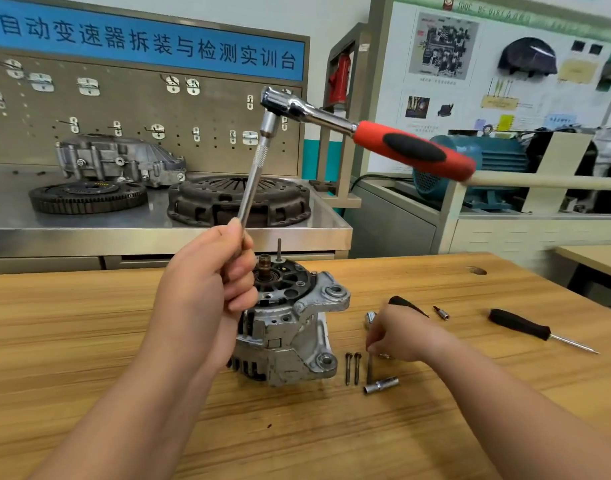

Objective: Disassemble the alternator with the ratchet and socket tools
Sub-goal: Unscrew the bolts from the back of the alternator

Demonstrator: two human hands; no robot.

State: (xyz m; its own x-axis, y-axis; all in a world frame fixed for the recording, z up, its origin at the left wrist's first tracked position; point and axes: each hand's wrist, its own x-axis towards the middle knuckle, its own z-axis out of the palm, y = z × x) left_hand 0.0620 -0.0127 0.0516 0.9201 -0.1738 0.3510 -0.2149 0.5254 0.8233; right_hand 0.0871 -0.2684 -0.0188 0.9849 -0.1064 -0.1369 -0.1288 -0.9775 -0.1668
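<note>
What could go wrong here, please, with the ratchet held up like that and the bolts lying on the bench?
1. The left hand holds only the low end of the extension bar, so the heavy ratchet sits far above its grip. It could tip and drop onto the alternator.
2. The right hand pinches a bolt beside two loose bolts and a socket. These round parts may roll across the table.

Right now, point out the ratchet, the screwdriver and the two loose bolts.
ratchet (373,136): head view, on its red handle.
screwdriver (525,327): head view, on its black handle.
bolts (348,370): head view, on the left bolt's shank.
</note>
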